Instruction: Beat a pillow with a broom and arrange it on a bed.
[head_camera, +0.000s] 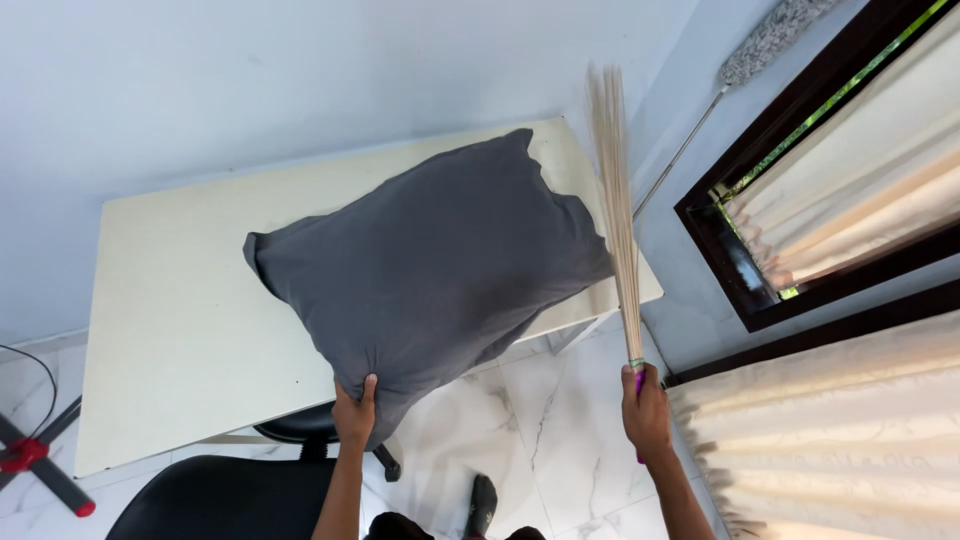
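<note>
My left hand (354, 412) grips the near corner of a large dark grey pillow (430, 265). The pillow lies tilted over the cream table (170, 320), with its lower part hanging past the table's front edge. My right hand (646, 410) is closed around the purple handle of a bundle of thin pale broom sticks (615, 200). The sticks point up and away, just right of the pillow and close to its right edge.
A black office chair (235, 490) stands under the table's front edge. A window with dark frame and cream curtains (850, 200) is on the right. A long-handled duster (740, 70) leans in the corner. A red and black stand (35, 460) sits at left. The floor is white marble.
</note>
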